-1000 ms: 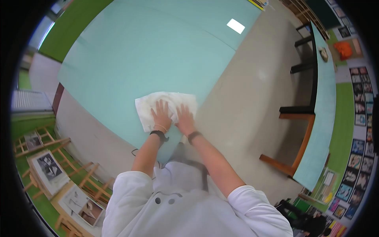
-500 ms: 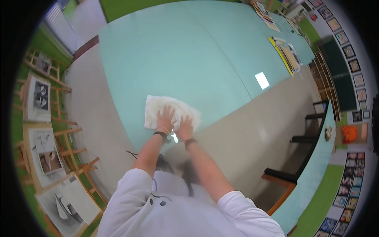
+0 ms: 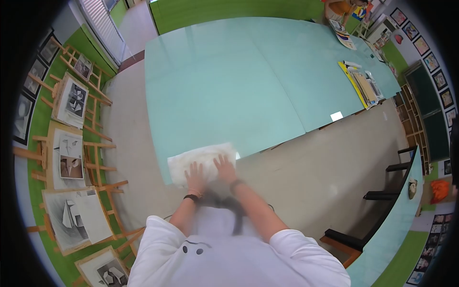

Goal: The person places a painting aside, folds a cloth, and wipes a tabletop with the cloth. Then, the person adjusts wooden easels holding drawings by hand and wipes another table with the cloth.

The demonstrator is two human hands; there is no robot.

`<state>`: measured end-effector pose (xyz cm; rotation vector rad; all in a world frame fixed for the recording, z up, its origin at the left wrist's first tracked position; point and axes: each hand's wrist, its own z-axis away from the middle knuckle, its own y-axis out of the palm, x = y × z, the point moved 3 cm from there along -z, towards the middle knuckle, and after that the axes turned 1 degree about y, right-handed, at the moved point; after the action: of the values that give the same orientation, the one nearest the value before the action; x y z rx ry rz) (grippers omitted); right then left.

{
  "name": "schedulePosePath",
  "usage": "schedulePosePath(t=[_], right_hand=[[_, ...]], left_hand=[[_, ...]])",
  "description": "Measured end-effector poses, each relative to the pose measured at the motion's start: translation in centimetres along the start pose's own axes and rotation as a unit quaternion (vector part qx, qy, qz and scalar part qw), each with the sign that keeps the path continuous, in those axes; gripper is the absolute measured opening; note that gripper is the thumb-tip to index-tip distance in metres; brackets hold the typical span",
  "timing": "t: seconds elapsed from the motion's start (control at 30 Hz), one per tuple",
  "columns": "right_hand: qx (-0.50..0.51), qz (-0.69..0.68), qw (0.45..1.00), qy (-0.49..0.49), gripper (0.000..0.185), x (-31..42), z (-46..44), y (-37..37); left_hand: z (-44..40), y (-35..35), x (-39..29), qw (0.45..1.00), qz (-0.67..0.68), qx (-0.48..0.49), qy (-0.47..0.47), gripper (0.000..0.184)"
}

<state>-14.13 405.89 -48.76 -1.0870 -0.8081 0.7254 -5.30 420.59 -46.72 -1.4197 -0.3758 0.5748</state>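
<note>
A white cloth (image 3: 184,161) lies spread at the near corner of a large pale turquoise table (image 3: 210,95). My left hand (image 3: 194,178) presses down on it with fingers stretched out. Beside it on the right, my right hand (image 3: 224,167) rests on the same cloth, its fingers also spread. Both palms face down, and neither hand grips the cloth. A dark band circles my left wrist. The cloth reaches the table's near edge.
Easels with drawings (image 3: 71,215) line the left side. Papers and a yellow-edged stack (image 3: 356,86) lie on the table's right end, where another person (image 3: 340,9) is. At right, a second table (image 3: 382,229) has black supports.
Both my hands and the cloth have moved back toward my body, to the table's near edge. The view has tilted up, showing the other person more fully.
</note>
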Motion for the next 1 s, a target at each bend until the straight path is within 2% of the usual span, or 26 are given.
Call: schedulePosePath(t=[0.1,0.2,0.3,0.37,0.43,0.53,0.8,1.0], right_hand=[[0.05,-0.01,0.999,-0.02,0.1,-0.3,-0.3,-0.4],[0.022,-0.022,0.999,-0.029,0.098,-0.4,-1.6,-1.7],[0.033,-0.067,0.997,-0.029,0.094,-1.0,-5.8,-3.4],[-0.004,-0.085,0.995,-0.054,0.09,-2.0,-9.8,-2.4],[0.0,-0.027,0.998,-0.057,0.091,-2.0,-13.3,-4.2],[-0.06,0.01,0.996,-0.062,0.093,-1.9,-19.5,-5.0],[0.002,0.002,0.996,-0.089,0.1,-2.4,-39.2,-8.9],[0.048,0.038,0.995,-0.081,0.102,-1.7,-46.4,-10.2]], left_hand=[[-0.6,-0.6,0.5,0.999,0.018,0.04,0.011,0.076],[-3.1,1.3,2.0,0.998,-0.054,0.014,0.039,0.084],[-7.0,-1.4,2.1,0.993,-0.019,0.115,0.009,0.083],[-10.8,0.0,3.4,0.997,0.03,0.067,-0.001,0.081],[-15.1,-0.1,3.8,0.998,0.045,0.026,-0.035,0.078],[-21.3,0.8,5.1,0.996,0.036,-0.002,-0.076,0.077],[-38.0,0.1,11.1,0.991,0.021,-0.072,-0.107,0.072],[-44.3,0.0,14.0,0.989,-0.017,-0.075,-0.125,0.07]])
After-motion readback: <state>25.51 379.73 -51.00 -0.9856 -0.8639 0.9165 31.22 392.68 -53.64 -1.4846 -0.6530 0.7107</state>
